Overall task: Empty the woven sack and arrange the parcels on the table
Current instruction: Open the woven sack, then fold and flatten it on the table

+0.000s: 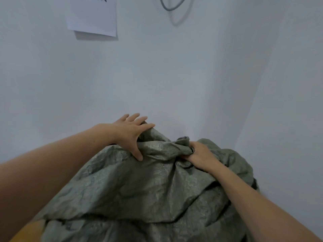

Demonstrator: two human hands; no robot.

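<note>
Head view: left hand (130,134) rests with fingers spread, thumb apart, on an upper fold of the woven sack (148,193), which bulks low in front; right hand (201,154) grips its bunched neck. With parcels hidden and one firm grip, tipping could dump them suddenly.

Above the grip: open air, free passage.
Beyond the grip: pale wall (174,75) blocks reaching further.
Below the grip: bulging woven sack (148,189) fills the space.
Far above left: paper sheet (92,16) flat on wall.
</note>
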